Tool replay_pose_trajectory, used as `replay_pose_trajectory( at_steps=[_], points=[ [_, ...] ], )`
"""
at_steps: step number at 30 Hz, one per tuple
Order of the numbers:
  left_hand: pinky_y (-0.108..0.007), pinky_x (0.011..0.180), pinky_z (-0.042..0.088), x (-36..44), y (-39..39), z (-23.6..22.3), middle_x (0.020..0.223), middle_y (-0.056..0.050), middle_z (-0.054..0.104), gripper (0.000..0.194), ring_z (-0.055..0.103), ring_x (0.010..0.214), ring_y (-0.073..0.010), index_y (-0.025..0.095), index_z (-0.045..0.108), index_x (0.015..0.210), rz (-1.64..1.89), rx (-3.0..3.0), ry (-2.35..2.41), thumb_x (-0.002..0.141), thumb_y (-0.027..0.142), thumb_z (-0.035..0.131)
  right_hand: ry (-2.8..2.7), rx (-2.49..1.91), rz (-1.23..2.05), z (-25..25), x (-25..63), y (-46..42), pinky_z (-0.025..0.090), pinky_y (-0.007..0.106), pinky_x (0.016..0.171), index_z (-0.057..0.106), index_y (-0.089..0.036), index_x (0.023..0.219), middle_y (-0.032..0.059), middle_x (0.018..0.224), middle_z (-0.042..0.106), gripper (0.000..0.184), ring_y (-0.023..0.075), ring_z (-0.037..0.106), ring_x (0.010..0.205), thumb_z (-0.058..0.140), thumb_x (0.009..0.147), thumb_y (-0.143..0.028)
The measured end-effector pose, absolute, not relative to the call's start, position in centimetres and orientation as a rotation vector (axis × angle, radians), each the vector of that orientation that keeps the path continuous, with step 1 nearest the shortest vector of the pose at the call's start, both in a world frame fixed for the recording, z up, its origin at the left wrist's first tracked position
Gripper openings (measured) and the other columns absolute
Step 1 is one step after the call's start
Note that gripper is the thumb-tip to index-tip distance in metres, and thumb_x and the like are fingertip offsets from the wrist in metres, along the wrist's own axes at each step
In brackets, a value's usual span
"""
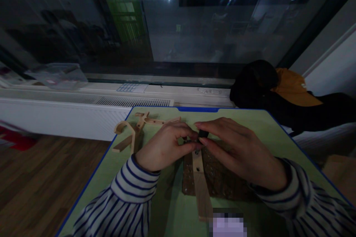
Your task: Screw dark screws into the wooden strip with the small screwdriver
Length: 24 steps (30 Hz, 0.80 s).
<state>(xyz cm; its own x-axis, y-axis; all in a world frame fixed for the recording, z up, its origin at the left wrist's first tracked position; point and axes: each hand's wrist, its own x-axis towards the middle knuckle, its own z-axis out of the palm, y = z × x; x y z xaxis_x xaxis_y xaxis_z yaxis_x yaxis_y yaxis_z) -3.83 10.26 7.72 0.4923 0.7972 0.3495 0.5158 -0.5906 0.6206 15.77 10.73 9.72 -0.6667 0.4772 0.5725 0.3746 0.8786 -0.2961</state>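
Over the table my right hand (240,148) pinches a small black piece (203,134) between thumb and fingers. My left hand (167,142) meets it from the other side, thumb and index finger closed together; what lies between them is hidden. Just below the fingertips is the upper end of a flat wooden strip (203,194) with small holes, one of which shows something metallic. The strip lies across a brown slab (222,181) with a shiny, wrinkled surface, and its lower end reaches past the slab's near edge.
Curved and straight wooden parts (135,135) with holes lie at the table's far left, on the green tabletop (172,207) with blue edging. Behind stand a white radiator (69,114) and a sill with a clear plastic box (59,76). Black cloth and an orange cap (296,85) lie at right.
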Motion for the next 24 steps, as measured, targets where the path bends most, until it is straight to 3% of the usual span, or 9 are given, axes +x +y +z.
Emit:
replay_pose_trajectory(
  at_steps=[24],
  points=[
    [-0.033, 0.091, 0.041, -3.82, 10.18, 7.81, 0.082, -0.002, 0.069, 0.013, 0.061, 0.089, -0.017, 0.017, 0.068, 0.08, 0.881, 2.295, 1.074, 0.081, 0.028, 0.061, -2.368, -0.621, 0.239, 9.52, 15.74, 10.92, 0.046, 0.031, 0.084, 0.047, -0.017, 0.12, 0.0046, 0.105, 0.062, 0.034, 0.0142, 0.055, 0.095, 0.053, 0.086, -0.016]
  ],
)
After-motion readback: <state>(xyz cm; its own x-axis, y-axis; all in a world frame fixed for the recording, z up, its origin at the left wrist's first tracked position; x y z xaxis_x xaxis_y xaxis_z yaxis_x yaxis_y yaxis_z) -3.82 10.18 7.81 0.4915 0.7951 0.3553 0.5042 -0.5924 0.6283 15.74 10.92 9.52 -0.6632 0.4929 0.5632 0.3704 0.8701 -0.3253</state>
